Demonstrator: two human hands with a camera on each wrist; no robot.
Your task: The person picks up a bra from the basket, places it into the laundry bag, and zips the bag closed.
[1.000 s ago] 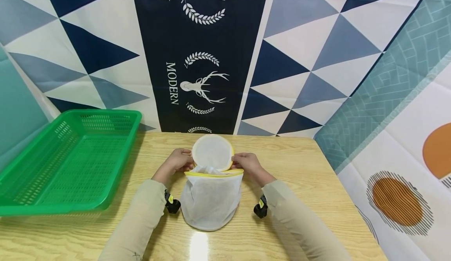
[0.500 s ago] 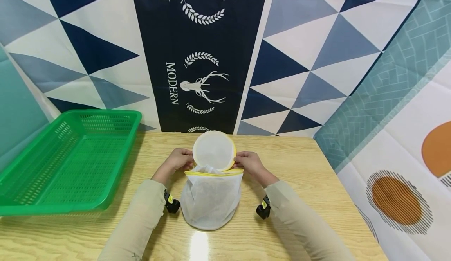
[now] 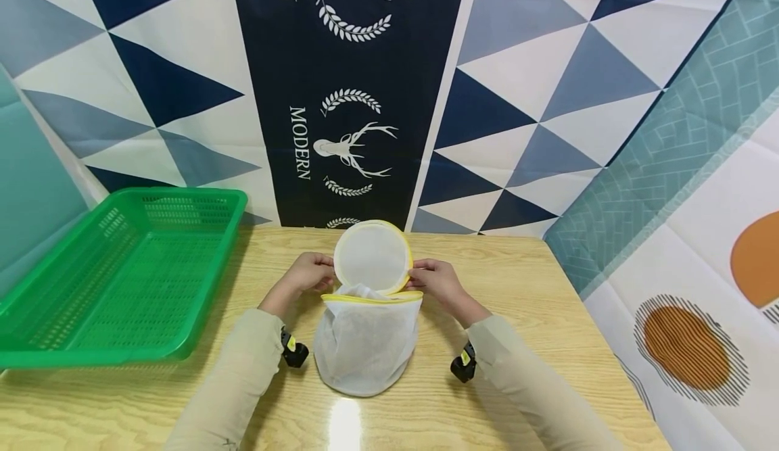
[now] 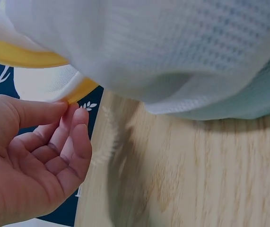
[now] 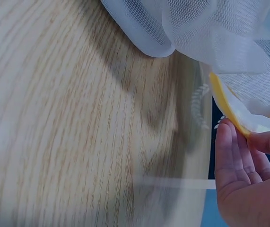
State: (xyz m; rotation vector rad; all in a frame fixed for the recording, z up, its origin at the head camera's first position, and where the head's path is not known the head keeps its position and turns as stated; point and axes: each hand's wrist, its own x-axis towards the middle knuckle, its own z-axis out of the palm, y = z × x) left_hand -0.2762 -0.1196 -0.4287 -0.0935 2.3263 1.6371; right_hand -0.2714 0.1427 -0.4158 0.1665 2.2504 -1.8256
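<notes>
A white mesh laundry bag (image 3: 368, 349) with yellow trim stands on the table in the head view, its round lid (image 3: 372, 256) raised behind the yellow-edged opening. My left hand (image 3: 312, 272) pinches the lid's left edge; in the left wrist view, thumb and fingertips (image 4: 67, 106) meet on the yellow trim. On the opposite side my right hand (image 3: 433, 278) pinches the right edge of the lid, its thumb and fingers on the yellow trim (image 5: 229, 106) in the right wrist view. White mesh sags in folds between lid and opening. The bag's inside is hidden.
A green plastic basket (image 3: 201, 302) with perforated sides stands at the left of the wooden table (image 3: 511, 316). Behind the table's far edge hangs a patterned cloth (image 3: 341, 59). Black wrist cameras (image 3: 464, 364) sit on both sleeves.
The lid has risen slightly and shifted right, opening a little wider to view. My right hand has moved a little up and to the right; the left hand stays almost in place.
</notes>
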